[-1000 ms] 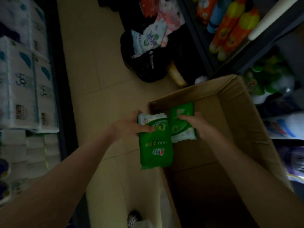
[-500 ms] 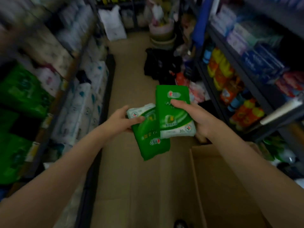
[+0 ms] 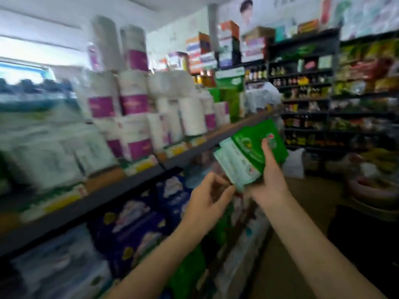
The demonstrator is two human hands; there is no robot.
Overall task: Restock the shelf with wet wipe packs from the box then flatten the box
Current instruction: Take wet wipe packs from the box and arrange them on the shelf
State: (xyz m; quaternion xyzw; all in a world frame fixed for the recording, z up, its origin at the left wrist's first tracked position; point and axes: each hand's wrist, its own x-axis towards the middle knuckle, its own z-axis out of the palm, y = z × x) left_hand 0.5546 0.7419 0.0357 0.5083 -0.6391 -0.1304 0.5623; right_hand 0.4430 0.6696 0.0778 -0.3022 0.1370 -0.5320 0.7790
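Right hand [image 3: 269, 182] grips green wet wipe packs [image 3: 250, 154]; left hand [image 3: 207, 199] pinches their corner (blurred).

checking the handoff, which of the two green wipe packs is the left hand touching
The front pack, with the pale end, lower and further left. The left hand pinches its bottom corner. The back pack, higher and all green, is only in the right hand.

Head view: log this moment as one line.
right hand: holds green packs | left hand: touches lowest pack | shelf: ahead
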